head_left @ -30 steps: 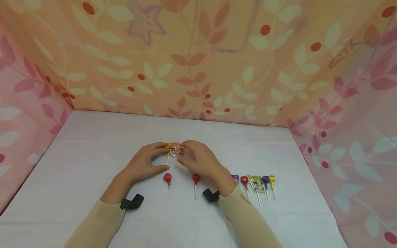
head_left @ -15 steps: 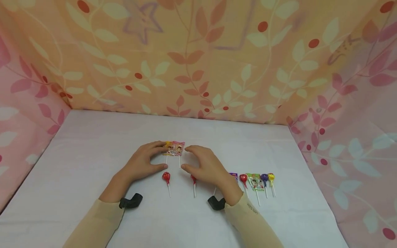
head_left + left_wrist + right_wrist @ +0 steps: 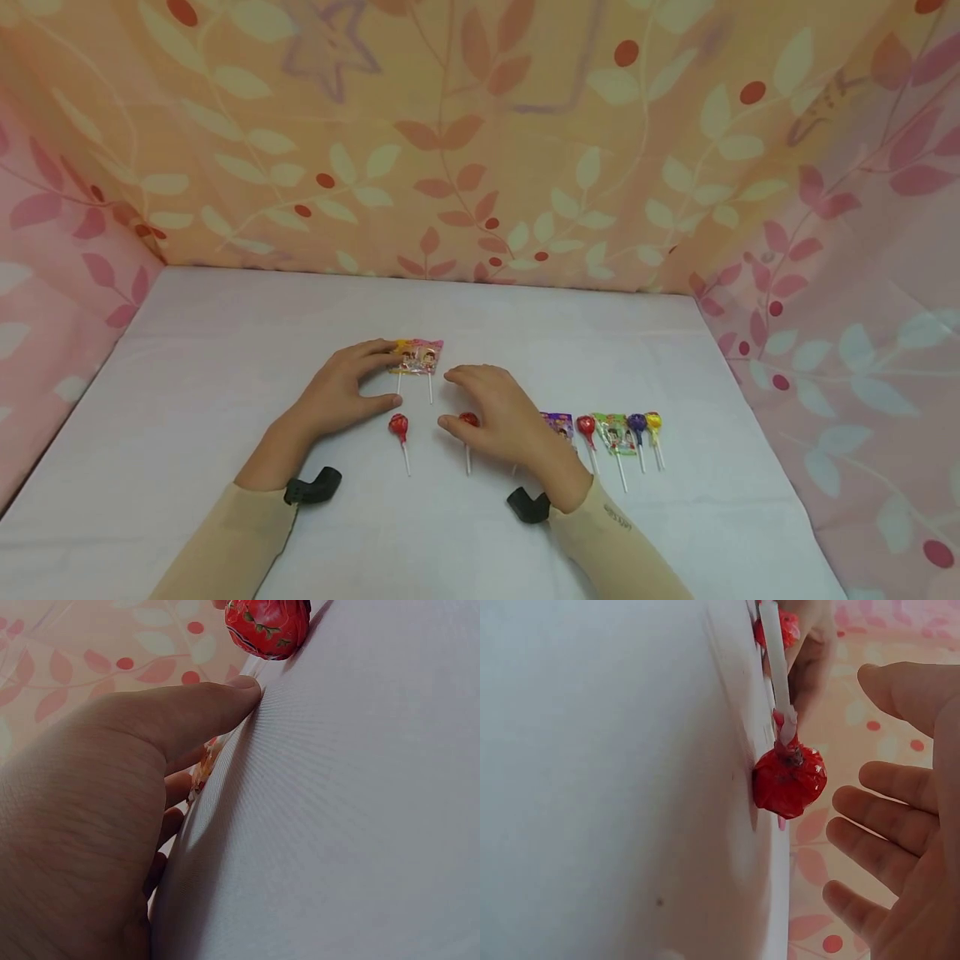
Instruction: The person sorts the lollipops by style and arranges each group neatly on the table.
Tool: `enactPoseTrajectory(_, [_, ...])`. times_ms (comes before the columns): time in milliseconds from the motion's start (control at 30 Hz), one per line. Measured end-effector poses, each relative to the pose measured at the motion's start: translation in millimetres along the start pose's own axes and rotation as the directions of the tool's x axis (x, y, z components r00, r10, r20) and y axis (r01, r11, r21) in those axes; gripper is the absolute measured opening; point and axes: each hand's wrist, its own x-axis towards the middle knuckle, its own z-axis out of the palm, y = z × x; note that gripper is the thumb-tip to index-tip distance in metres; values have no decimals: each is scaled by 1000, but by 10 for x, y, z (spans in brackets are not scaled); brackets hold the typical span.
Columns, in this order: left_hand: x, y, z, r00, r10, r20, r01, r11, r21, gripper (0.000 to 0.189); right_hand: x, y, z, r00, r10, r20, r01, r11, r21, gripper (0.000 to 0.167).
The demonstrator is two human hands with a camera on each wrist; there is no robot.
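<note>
In the head view my left hand (image 3: 341, 387) rests on the table, fingertips at the edge of a flat lollipop in a yellow wrapper (image 3: 403, 360) and thumb near its stick. Right beside that lies a pink-wrapped flat lollipop (image 3: 428, 357), stick toward me. My right hand (image 3: 510, 425) hovers with spread fingers over a round red lollipop (image 3: 468, 418), partly covering it; the right wrist view shows this red candy ball (image 3: 789, 784) apart from the fingers. Another red lollipop (image 3: 399, 428) lies below the left thumb and also shows in the left wrist view.
To the right lies a row of lollipops: purple-wrapped (image 3: 558, 424), partly behind my right hand, then red (image 3: 586, 430), green-wrapped (image 3: 615, 433), dark purple (image 3: 637, 423) and yellow (image 3: 654, 422). Patterned cloth (image 3: 420, 167) walls the white table (image 3: 300, 308) at back and sides.
My right hand has let go of the pink-wrapped lollipop and drawn back toward me and to the right, over the red lollipop. The left hand has stayed by the yellow one.
</note>
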Motion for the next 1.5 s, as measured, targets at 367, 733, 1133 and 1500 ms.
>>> enactPoseTrajectory(367, [9, 2, 15, 1000, -5, 12, 5, 1000, -1, 68, -110, -57, -26, 999, -32, -15, 31, 999, -42, 59])
enactPoseTrajectory(733, [17, 26, 9, 1000, -1, 16, 2, 1000, -11, 67, -255, 25, -26, 994, -95, -53, 90, 992, -87, 56])
enactPoseTrajectory(1133, [14, 8, -2, 1000, 4, 15, -4, 1000, -14, 68, -439, 157, -103, 984, -128, -122, 117, 988, -97, 55])
enactPoseTrajectory(1500, [0, 29, -21, 1000, -2, 16, 2, 1000, -17, 67, -637, 256, -219, 987, -74, -145, 63, 995, -78, 57])
